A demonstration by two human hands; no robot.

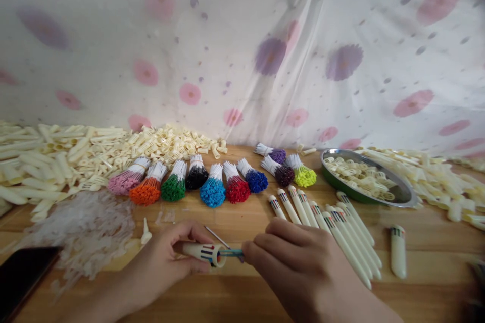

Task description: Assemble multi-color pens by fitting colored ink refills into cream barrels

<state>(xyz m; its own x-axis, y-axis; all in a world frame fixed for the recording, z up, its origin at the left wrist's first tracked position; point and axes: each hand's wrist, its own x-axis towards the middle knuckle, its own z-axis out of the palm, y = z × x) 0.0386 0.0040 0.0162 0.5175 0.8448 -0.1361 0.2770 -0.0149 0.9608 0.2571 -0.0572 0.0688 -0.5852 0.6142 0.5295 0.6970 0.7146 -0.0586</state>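
Observation:
My left hand is closed around a cream multicolour pen barrel, its open end with dark slots pointing right. My right hand pinches thin blue pen refills whose tips meet the barrel's mouth; how many there are, and how deep they reach, I cannot tell. A thin greyish stick slants behind the barrel toward my right fingertips. Just beyond my right hand lies a row of cream multicolour pens. A small cream nozzle-shaped part rests beside my left hand.
Colour-tipped refill bundles line the table's middle. Cream pen parts are heaped at back left, with clear plastic pieces in front. A dark phone lies left. Rightward are a metal-rimmed dish and a short pen piece.

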